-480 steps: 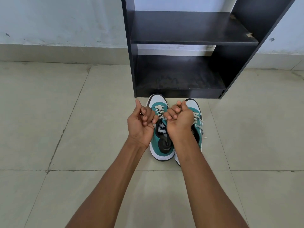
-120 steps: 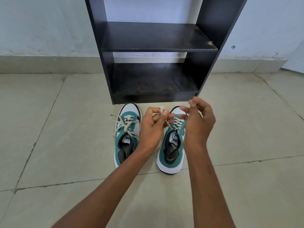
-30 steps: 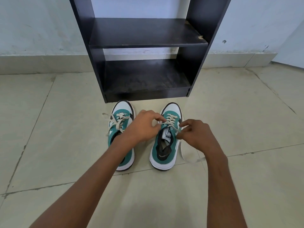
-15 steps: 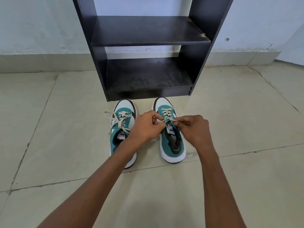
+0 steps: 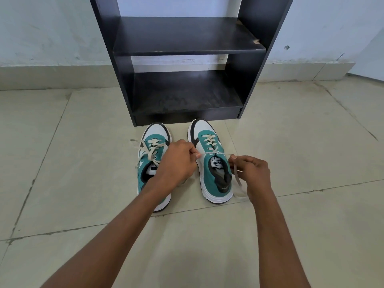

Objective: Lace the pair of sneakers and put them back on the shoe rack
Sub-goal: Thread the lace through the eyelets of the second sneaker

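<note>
Change: half a second ago your hands sat close over the right sneaker; now they pull apart, drawing its lace taut.
Left hand: fingers pinched on one lace end.
Right hand: fingers closed on the other end.
Left sneaker: on the floor, lace loose.
Shoe rack: just beyond, shelves bare.
Meaning: likely tightening before the knot.

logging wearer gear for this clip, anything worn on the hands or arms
Nothing worn shows. The left hand and right hand are bare: no gloves, rings, watch or bands visible. Both forearms are uncovered up to the frame's bottom edge, with no sleeve in view. Fingernails look short and unpainted.
</note>
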